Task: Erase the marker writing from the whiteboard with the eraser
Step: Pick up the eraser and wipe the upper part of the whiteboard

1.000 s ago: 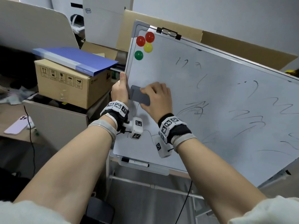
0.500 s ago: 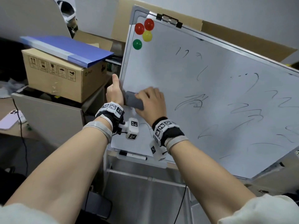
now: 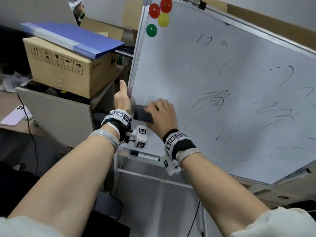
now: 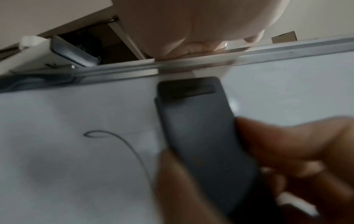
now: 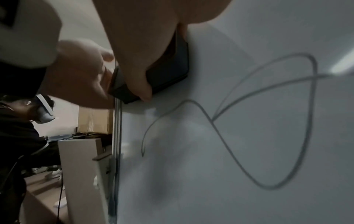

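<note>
The whiteboard [image 3: 222,69] stands tilted on a stand, with dark marker strokes [image 3: 212,100] spread over its middle and right. My right hand [image 3: 162,115] grips a dark grey eraser [image 3: 142,114] and presses it flat on the board near the left edge. The left wrist view shows the eraser [image 4: 201,136] just inside the metal frame [image 4: 249,59], beside a curved stroke [image 4: 118,142]. My left hand [image 3: 122,98] grips the board's left edge, thumb pointing up. In the right wrist view the eraser [image 5: 168,68] sits above looping strokes [image 5: 268,121].
Several round magnets [image 3: 159,14] cling to the board's top left. A marker pen [image 3: 145,154] lies in the tray below. Left of the board are a cardboard box [image 3: 68,69] with a blue folder [image 3: 71,38], and a phone [image 3: 14,116]. Another person [image 5: 19,121] sits beyond the board.
My right hand has slid the eraser down the board's left side, farther below the magnets. My left hand's grip has shifted lower along the edge too.
</note>
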{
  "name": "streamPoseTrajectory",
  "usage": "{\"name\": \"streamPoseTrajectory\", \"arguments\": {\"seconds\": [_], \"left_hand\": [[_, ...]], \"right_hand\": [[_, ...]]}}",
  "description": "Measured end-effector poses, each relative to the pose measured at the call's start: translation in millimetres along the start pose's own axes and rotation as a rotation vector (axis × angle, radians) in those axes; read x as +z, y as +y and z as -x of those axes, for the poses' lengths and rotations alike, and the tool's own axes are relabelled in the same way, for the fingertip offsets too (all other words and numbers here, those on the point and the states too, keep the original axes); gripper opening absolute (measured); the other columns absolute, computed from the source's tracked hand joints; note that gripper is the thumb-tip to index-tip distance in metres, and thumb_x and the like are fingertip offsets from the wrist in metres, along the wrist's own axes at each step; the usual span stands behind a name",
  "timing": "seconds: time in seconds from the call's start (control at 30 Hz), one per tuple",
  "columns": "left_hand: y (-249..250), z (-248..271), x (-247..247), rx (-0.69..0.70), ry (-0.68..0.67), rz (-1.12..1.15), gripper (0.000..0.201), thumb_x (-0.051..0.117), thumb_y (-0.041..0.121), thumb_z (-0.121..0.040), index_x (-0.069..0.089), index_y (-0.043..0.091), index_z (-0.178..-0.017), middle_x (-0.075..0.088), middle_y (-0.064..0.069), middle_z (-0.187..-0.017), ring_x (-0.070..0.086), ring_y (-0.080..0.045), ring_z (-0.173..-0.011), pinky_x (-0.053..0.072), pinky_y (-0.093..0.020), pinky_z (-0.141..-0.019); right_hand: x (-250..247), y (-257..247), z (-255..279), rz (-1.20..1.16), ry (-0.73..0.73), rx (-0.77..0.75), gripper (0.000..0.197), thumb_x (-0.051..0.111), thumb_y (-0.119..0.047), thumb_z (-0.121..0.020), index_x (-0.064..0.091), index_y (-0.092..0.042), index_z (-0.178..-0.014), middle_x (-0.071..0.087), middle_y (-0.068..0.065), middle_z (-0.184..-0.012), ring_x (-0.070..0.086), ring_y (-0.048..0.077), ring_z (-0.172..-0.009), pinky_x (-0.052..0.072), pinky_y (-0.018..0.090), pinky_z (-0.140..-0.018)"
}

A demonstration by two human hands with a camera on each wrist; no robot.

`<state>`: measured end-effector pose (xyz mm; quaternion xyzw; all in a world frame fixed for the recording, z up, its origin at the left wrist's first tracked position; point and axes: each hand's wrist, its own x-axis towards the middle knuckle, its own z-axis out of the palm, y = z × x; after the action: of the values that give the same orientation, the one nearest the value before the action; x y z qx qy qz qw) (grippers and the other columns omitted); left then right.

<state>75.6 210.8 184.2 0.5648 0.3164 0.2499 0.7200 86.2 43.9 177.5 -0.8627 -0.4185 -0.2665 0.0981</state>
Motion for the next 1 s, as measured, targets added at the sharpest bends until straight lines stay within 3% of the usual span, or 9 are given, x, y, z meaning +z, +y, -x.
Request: {"name": "streamPoseTrajectory", "arguments": {"seconds": [0.1,0.23,0.37,0.47,0.53,0.6,0.7,0.83,1.0], "left_hand": [[-2,6,-2,0.003,-0.010,-0.026,0.084,0.031,0.075,-0.092,0.063,0.008,-0.132,0.063,-0.008,-0.135,0.056,-0.027,-0.126,0.036,-0.044,-0.117],[-22,1,-9,-0.053,0.004,0.002,0.091,0.033,0.075,-0.089,0.064,-0.003,-0.123,0.066,-0.020,-0.128,0.059,-0.040,-0.122,0.041,-0.047,-0.113],[-29,3,-15,-0.071,-0.068,0.004,0.077,0.029,0.060,-0.103,0.073,0.014,-0.060,0.073,-0.005,-0.066,0.062,-0.032,-0.071,0.049,-0.037,-0.083],[-54,-2,-27,-0.126,-0.123,0.033,0.091,0.035,0.075,-0.091,0.067,-0.006,-0.116,0.068,-0.025,-0.122,0.062,-0.043,-0.114,0.042,-0.047,-0.113],[-81,-13,-37,-0.193,-0.122,-0.014,0.112,0.042,0.090,-0.066,0.060,0.001,-0.132,0.063,-0.017,-0.135,0.058,-0.036,-0.127,0.036,-0.049,-0.118],[-103,-30,-39,-0.177,-0.079,-0.062,0.116,0.043,0.094,-0.058,0.062,0.007,-0.132,0.065,-0.009,-0.134,0.058,-0.027,-0.127,0.038,-0.045,-0.117],[-104,-37,-38,-0.129,-0.054,-0.060,0.128,0.042,0.105,-0.049,0.064,0.007,-0.128,0.067,-0.010,-0.131,0.060,-0.030,-0.124,0.040,-0.048,-0.115],[-106,-32,-40,-0.112,-0.109,-0.054,0.123,0.042,0.099,-0.061,0.060,-0.005,-0.126,0.063,-0.023,-0.131,0.057,-0.041,-0.127,0.037,-0.056,-0.116],[-130,-58,-45,-0.101,-0.117,-0.018,0.119,0.047,0.103,-0.053,0.068,0.008,-0.123,0.070,-0.008,-0.126,0.063,-0.028,-0.123,0.039,-0.050,-0.116]], "right_hand": [[-25,8,-28,-0.013,0.143,0.028,0.048,0.088,-0.022,-0.056,0.064,-0.016,-0.098,0.058,0.009,-0.098,0.051,0.031,-0.091,0.035,0.038,-0.074],[-46,13,-56,-0.056,0.364,0.112,0.049,0.086,-0.020,-0.056,0.065,-0.014,-0.099,0.057,0.010,-0.099,0.045,0.028,-0.090,0.033,0.037,-0.072],[-7,0,-17,-0.072,0.178,0.067,0.048,0.088,-0.023,-0.059,0.063,-0.017,-0.100,0.056,0.008,-0.100,0.048,0.029,-0.092,0.035,0.039,-0.075],[25,-8,20,-0.032,0.000,0.007,0.046,0.088,-0.023,-0.059,0.062,-0.019,-0.097,0.056,0.006,-0.099,0.049,0.030,-0.090,0.034,0.039,-0.076],[26,-8,17,-0.024,0.012,-0.016,0.045,0.087,-0.022,-0.059,0.063,-0.018,-0.097,0.057,0.007,-0.098,0.050,0.030,-0.089,0.035,0.040,-0.076],[20,-5,6,-0.019,0.103,0.000,0.045,0.085,-0.021,-0.060,0.064,-0.017,-0.100,0.058,0.008,-0.101,0.050,0.030,-0.092,0.037,0.041,-0.077],[22,-6,0,-0.052,0.208,0.071,0.046,0.084,-0.020,-0.060,0.064,-0.016,-0.101,0.058,0.009,-0.103,0.050,0.030,-0.094,0.038,0.041,-0.078],[61,-18,36,-0.074,0.043,0.043,0.044,0.085,-0.022,-0.062,0.062,-0.018,-0.099,0.058,0.009,-0.100,0.051,0.032,-0.092,0.038,0.041,-0.078],[98,-24,79,-0.023,-0.096,-0.012,0.050,0.088,-0.019,-0.054,0.062,-0.018,-0.097,0.059,0.010,-0.099,0.049,0.031,-0.095,0.034,0.041,-0.084]]}}
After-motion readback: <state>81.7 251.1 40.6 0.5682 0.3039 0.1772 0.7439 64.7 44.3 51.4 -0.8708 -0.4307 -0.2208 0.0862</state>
